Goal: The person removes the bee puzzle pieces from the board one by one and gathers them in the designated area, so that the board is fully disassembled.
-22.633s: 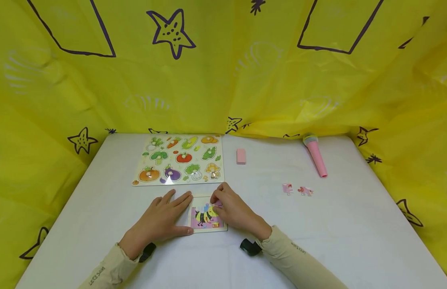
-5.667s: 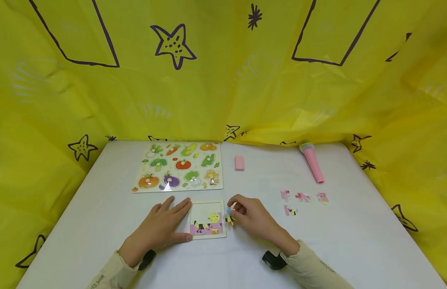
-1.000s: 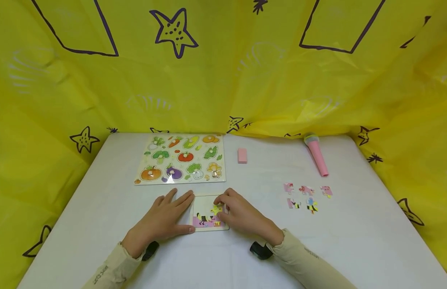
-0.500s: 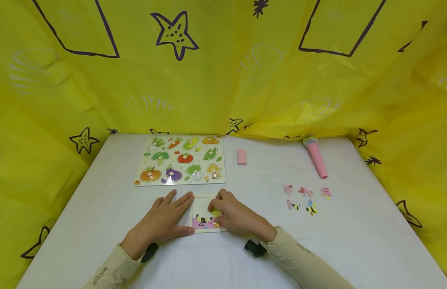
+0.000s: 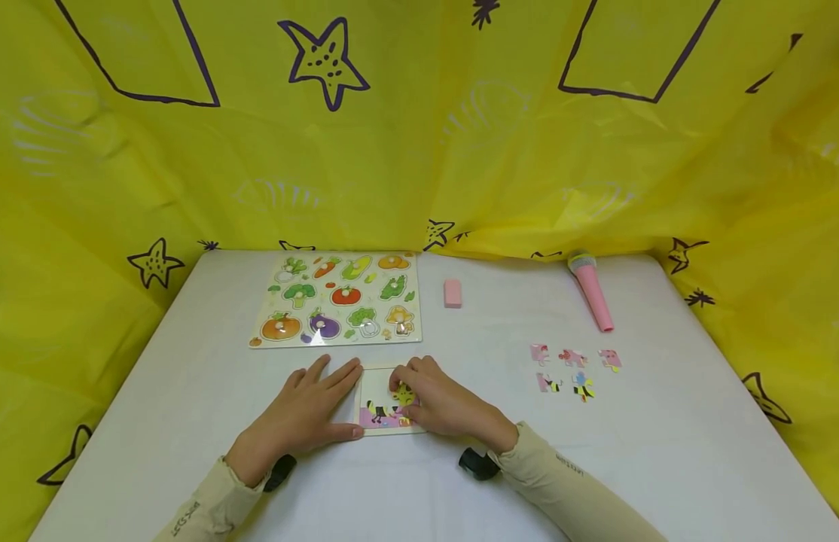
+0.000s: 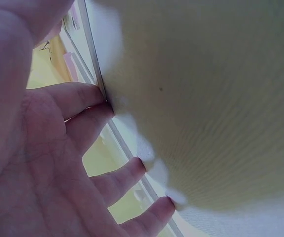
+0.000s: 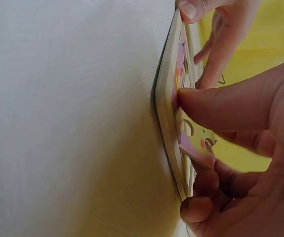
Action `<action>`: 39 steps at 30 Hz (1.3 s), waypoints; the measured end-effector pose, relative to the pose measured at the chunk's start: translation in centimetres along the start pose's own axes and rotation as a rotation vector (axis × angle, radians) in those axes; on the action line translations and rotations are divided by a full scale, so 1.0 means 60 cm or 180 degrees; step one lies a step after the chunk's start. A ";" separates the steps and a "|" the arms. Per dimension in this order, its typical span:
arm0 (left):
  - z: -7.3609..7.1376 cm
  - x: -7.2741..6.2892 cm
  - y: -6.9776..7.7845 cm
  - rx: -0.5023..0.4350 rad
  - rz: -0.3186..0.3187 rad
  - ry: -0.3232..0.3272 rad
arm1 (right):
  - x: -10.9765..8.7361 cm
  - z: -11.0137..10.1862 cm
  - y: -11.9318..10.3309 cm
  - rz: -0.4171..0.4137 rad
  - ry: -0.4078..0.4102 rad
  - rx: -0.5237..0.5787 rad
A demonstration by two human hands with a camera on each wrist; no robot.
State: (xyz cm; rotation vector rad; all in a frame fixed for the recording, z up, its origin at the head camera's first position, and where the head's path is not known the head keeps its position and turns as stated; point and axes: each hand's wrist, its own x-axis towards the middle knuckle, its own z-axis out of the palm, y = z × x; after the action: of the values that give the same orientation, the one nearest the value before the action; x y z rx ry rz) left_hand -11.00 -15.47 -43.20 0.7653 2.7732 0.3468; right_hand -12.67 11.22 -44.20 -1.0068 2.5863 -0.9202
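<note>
A small wooden jigsaw tray [image 5: 392, 433] lies in front of me, with pink pieces of a bee picture [image 5: 372, 418] along its near side and bare board behind them. My left hand [image 5: 306, 405] lies flat on the table, thumb and fingertips at the tray's left edge. My right hand [image 5: 443, 397] reaches over the tray's right side and pinches a yellow puzzle piece [image 5: 404, 394] showing the bee's face. In the right wrist view this face piece [image 7: 198, 140] stands tilted out of the tray, my thumb above it and curled fingers below.
Several loose puzzle pieces [image 5: 584, 388] lie in two rows to the right. Behind the tray is a vegetable peg board [image 5: 338, 346]. A pink block [image 5: 453, 293] and a pink toy microphone [image 5: 596, 297] stand farther back, before a yellow curtain [image 5: 406, 150].
Several pieces have gone from the tray to the rows at right. Lately the bee-body piece was set down there; then my right hand took hold of the face piece and tilted it up.
</note>
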 end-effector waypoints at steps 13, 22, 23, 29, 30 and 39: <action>0.002 -0.002 -0.001 0.0020 0.0058 0.0075 | 0.002 -0.002 0.001 -0.0103 0.0007 0.0024; 0.002 -0.002 -0.002 0.0013 0.0063 0.0083 | 0.001 -0.011 0.005 0.0025 -0.0114 0.0253; 0.002 -0.002 -0.002 0.0005 0.0056 0.0075 | 0.001 -0.014 0.005 0.0061 -0.0141 0.0309; 0.003 0.000 -0.002 0.0010 0.0053 0.0064 | 0.002 -0.025 0.012 -0.0002 -0.0153 0.0372; 0.002 0.000 -0.002 0.0011 0.0053 0.0065 | 0.001 -0.025 0.014 -0.0018 -0.0128 0.0349; -0.001 -0.002 0.002 -0.0027 0.0047 0.0057 | 0.002 -0.024 0.010 0.0073 0.0001 0.0463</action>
State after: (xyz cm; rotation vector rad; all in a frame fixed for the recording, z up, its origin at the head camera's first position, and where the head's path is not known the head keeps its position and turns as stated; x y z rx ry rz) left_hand -10.86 -15.46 -43.11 0.7846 2.7822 0.3697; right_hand -13.67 12.15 -43.46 -0.9360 2.4840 -1.0847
